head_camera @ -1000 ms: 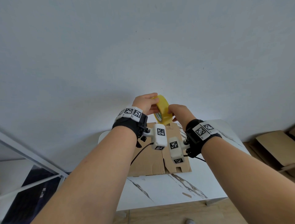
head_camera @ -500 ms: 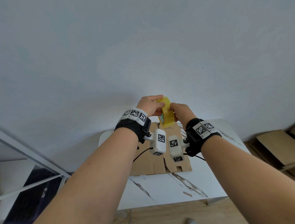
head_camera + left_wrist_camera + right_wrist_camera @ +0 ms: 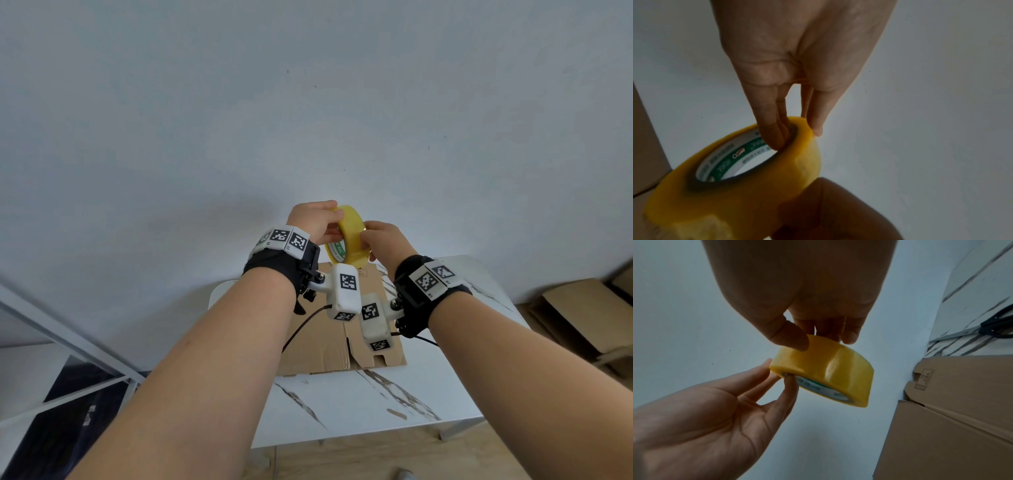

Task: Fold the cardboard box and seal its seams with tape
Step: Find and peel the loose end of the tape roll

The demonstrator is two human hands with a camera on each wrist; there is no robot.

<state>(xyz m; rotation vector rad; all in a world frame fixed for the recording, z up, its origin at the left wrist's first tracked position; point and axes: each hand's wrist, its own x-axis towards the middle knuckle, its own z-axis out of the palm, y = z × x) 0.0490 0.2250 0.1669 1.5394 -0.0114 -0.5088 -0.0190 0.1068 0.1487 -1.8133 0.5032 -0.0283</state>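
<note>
Head view: both hands raised above the far part of the table (image 3: 376, 404), holding one yellow tape roll (image 3: 349, 236) between them, in the air, clear of the table. Left hand (image 3: 313, 222) on the roll's left and upper side, fingers curled over its rim; right hand (image 3: 385, 243) on its right side, fingers against the outer winding. Flattened cardboard box (image 3: 329, 346) lies on the table below the wrists, unfolded, not touching either hand. More flat cardboard (image 3: 579, 315) on the floor at right. Left wrist view: left hand (image 3: 797, 56) pinches the tape roll (image 3: 735, 186) at its top edge, two fingers (image 3: 772, 134) hooked into the core with the green-and-white label, another finger on the outer face. Right hand (image 3: 830, 209) dark at lower right, pressed against the outer winding; can't tell its exact finger hold here. Edge of the cardboard box (image 3: 645, 146) at far left. Right wrist view: right hand (image 3: 797, 288) grips the tape roll (image 3: 826, 371) from above, thumb on the near outer face, fingers over the far edge. Left hand (image 3: 705, 418) comes in from lower left, fingertips in the core and on the rim. Cardboard box (image 3: 953, 410) flat at right, well apart from the roll; scissors (image 3: 982, 331) on the table (image 3: 972, 288) beyond it.
</note>
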